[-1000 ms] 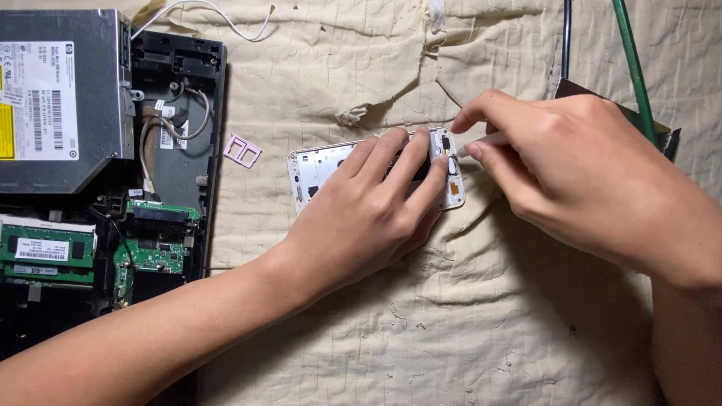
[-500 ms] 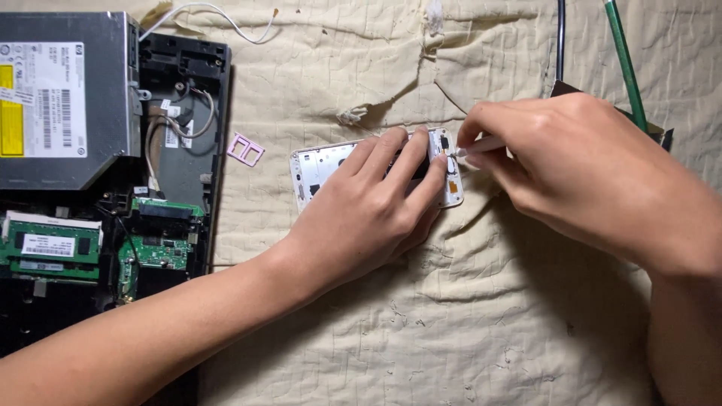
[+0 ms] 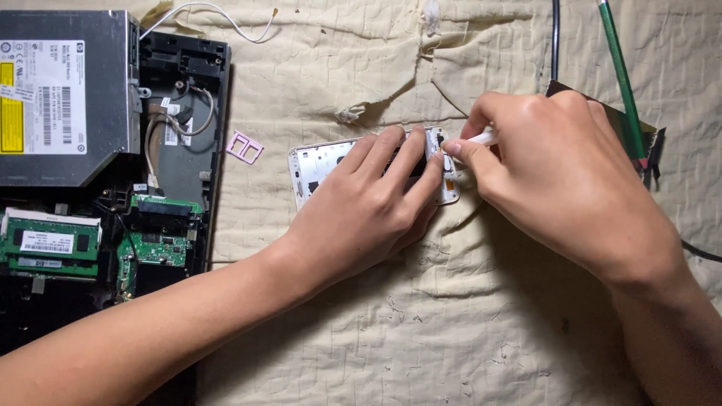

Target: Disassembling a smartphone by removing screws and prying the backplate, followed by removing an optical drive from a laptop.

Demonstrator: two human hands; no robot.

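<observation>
An opened white phone frame (image 3: 320, 162) lies face down near the middle of a worn, cream quilted cloth (image 3: 451, 316) that covers the bench, its right end poking out from under the fingers that pin it. The left hand (image 3: 368, 214) rests flat over the frame, fingers spread and pressing down on its dark inner part, so most of the body is hidden. The right hand (image 3: 556, 180) comes in from the right with thumb and forefinger pinched together on a slim white tool (image 3: 481, 138), whose tip sits at the right end of the frame, by a small orange-marked part; whether it is a pry stick or tweezers I cannot tell. The step in hand looks like fine work on the innards at that end, lifting or seating a tiny part while the frame is held steady. The next move seems to call for a light, steady tip and firm downward pressure from the holding hand so the frame does not slide on the cloth. Just left of the frame lies a small pink card tray (image 3: 244, 146). Farther left sits a stripped laptop base (image 3: 180, 173) with a grey optical drive (image 3: 64, 98) and green memory modules (image 3: 49, 237). A green pencil-like rod (image 3: 620, 75) lies at the far right.
</observation>
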